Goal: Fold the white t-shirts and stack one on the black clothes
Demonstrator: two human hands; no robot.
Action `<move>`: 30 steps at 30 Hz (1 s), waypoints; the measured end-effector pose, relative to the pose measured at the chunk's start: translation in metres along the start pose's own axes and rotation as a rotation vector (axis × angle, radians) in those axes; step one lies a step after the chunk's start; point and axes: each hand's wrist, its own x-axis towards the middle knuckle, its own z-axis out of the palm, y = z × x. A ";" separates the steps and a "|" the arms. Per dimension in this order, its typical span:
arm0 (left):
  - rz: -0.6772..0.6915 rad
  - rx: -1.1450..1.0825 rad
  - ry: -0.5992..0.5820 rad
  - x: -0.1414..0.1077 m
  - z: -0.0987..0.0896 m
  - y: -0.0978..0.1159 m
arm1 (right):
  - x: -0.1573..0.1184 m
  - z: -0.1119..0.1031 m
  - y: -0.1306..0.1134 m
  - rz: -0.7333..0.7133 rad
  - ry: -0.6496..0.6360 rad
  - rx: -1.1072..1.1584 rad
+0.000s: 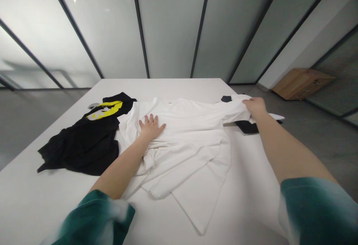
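A white shirt [190,125] lies spread over the middle of the table, wrinkled toward its lower left, with one lower corner pointing at me. My left hand [151,127] rests flat on its upper left part, fingers spread. At the right, my right hand [255,107] is closed on the end of the shirt's sleeve [236,110], which is stretched out sideways. A black shirt with a yellow and white print [84,144] lies crumpled left of the white one, touching its edge.
Dark and white folded items [247,127] lie under and beside my right hand at the table's right edge. The white table [162,84] ends before a frosted glass wall. A small grey object [93,105] sits by the black shirt. A wooden cabinet [302,84] stands on the floor at right.
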 end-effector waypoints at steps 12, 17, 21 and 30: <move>0.003 0.001 -0.006 -0.001 -0.002 0.000 | -0.058 -0.016 -0.152 -0.183 -0.520 0.717; 0.008 -0.001 -0.009 0.000 -0.001 -0.001 | -0.065 0.013 -0.149 -0.135 -0.467 0.768; 0.013 -0.017 -0.013 0.001 -0.001 0.000 | -0.075 0.044 -0.113 -0.265 -0.311 0.302; 0.014 -0.017 -0.009 0.003 0.001 0.000 | -0.129 0.048 -0.037 -0.633 -0.333 0.080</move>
